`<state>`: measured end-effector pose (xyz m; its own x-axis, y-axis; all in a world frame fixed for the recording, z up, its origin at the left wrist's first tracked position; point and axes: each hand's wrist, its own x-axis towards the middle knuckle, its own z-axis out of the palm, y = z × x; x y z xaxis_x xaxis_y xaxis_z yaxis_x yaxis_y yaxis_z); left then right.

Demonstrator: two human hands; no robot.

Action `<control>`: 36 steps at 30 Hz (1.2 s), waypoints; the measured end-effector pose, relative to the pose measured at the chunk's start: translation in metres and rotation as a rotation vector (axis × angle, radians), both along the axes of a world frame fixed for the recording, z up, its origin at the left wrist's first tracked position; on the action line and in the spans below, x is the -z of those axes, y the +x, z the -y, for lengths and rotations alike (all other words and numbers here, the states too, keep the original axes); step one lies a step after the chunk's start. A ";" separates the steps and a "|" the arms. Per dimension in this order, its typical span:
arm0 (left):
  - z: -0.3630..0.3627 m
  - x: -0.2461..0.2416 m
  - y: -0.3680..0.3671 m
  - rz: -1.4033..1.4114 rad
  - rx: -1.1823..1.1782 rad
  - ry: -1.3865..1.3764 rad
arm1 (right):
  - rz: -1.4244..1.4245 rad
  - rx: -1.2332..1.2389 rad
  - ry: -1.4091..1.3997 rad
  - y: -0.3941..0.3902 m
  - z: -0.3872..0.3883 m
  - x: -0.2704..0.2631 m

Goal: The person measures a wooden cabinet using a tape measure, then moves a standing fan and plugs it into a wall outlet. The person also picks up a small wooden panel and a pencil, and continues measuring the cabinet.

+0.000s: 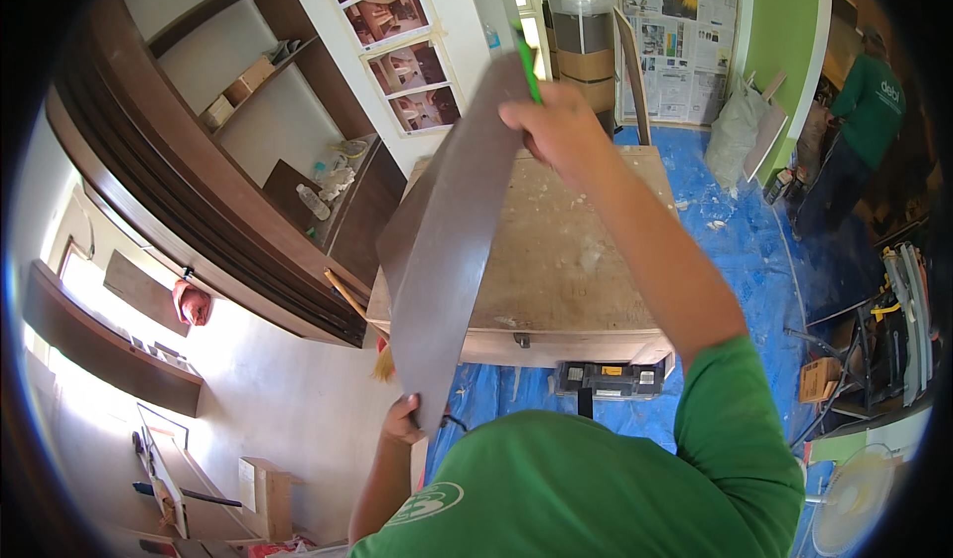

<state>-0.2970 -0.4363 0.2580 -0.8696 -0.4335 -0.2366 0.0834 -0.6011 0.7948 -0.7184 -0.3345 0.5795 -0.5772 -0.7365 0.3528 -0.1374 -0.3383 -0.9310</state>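
Note:
A long grey-brown panel (454,230) slants above a wooden work table (573,260), its broad face turned towards me. My right hand (555,130) grips its far end, thumb on the face. A thin bright green object (528,63) sticks up from the same hand; it is too blurred to name. At the panel's near end, my left hand (403,420) holds the edge with its thumb over the face. A second, darker surface (406,223) shows along the left side; I cannot tell whether it belongs to the same piece. Something black pokes out beside my left hand.
Under the table's front edge sits a black plastic organizer case (610,379) on blue sheeting (715,260). A broom (382,361) leans at the left, near a brown cabinet (350,215). A co-worker (856,126) stands at the right, and a fan (852,498) is at lower right.

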 end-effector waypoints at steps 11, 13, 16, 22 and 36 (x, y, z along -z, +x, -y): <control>-0.023 -0.016 -0.089 0.111 0.354 -0.305 | -0.622 0.171 0.236 -0.059 0.032 -0.155; -0.019 -0.017 -0.069 0.146 0.303 -0.209 | -0.750 0.331 0.035 -0.064 0.017 -0.154; 0.011 -0.030 -0.060 0.255 0.198 -0.214 | -0.810 0.564 -0.145 -0.080 0.001 -0.146; 0.077 -0.109 -0.087 0.173 0.051 -0.602 | -0.848 0.665 -0.138 -0.109 -0.063 -0.096; 0.142 -0.306 -0.267 0.259 -0.177 -0.540 | -0.704 0.822 -0.294 -0.036 -0.198 0.049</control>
